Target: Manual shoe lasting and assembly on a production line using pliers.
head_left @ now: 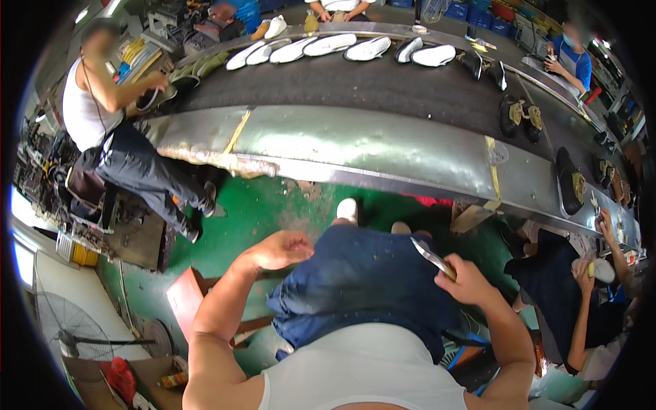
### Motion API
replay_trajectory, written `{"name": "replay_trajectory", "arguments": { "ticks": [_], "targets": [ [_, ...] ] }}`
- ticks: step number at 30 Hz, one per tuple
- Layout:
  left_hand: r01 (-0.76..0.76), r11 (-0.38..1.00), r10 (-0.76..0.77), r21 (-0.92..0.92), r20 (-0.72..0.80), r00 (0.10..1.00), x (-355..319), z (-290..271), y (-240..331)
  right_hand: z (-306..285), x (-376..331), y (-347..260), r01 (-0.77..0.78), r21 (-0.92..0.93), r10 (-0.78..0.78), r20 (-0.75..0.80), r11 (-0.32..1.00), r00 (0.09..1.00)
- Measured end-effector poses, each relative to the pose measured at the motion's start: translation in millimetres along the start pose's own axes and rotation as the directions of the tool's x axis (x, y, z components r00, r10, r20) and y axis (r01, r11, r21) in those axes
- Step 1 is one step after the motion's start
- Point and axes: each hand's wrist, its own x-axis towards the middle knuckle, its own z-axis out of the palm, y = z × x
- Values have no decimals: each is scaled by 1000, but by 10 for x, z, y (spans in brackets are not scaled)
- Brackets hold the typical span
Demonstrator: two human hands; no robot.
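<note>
My right hand [468, 279] is closed around the handle of a hand tool [434, 259] with a pale metal working end and a yellowish grip. Its metal end points up and left, over my dark blue trousers [362, 273]. Beside my left knee, my left hand [281, 250] hangs in the air with its fingers loosely bent and apart, and nothing shows in it. Neither hand touches the metal bench edge [342, 147] in front of me.
Beyond that edge runs a dark conveyor belt [328, 85]. White shoes [331, 45] line its far side; dark shoes [570, 181] stand at right. Co-workers stand at left [99, 102], far right [570, 58] and near right [547, 294]. A fan [72, 335] is at lower left.
</note>
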Motion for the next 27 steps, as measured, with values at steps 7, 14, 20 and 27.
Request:
{"name": "replay_trajectory", "arguments": {
  "ticks": [7, 14, 20, 27],
  "targets": [
    [-226, 974, 221, 20, -309, 925, 1752, -805, 905, -646, 2341, 154, 170, -502, -345, -279, 848, 896],
    [-212, 977, 175, -13, -517, 838, 3600, -1674, 1612, -1135, 3605, 443, 172, -559, -426, -361, 811, 830],
    [-2, 934, 291, 358, -756, 586, 5083, -2547, 2017, -1156, 3709, 505, 266, -500, -455, -302, 824, 838],
    [65, 896, 378, 439, -833, 404, 6326, -3382, 2235, -1143, 3788, 534, 319, -494, -486, -253, 808, 837]
  ]
}}
